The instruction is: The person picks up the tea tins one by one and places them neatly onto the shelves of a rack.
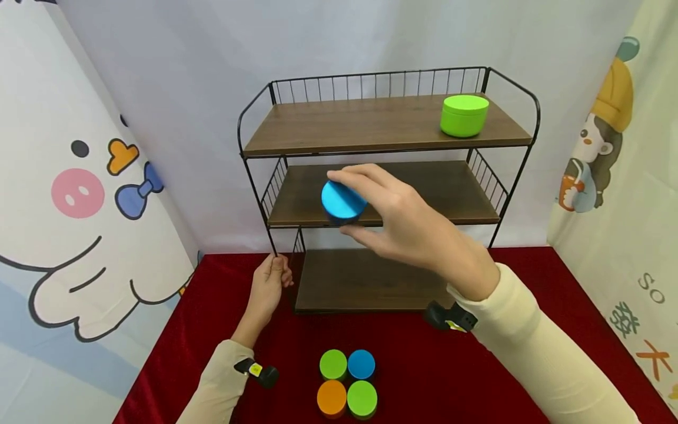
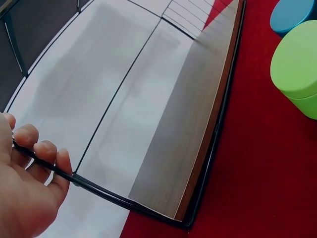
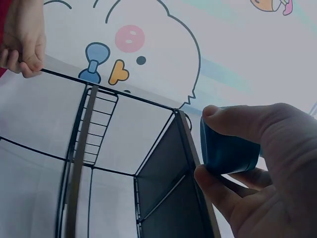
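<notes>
Blue container in the right hand, left hand around a black rack post.

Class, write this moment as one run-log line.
right grip: holds blue container; left grip: holds rack post; top shelf: green container; red cloth: four more containers

Red tabletop before me, and along its far edge hangs a pale backdrop; by the left edge, a cartoon-bird drape; right edge, a cream printed curtain!
</notes>
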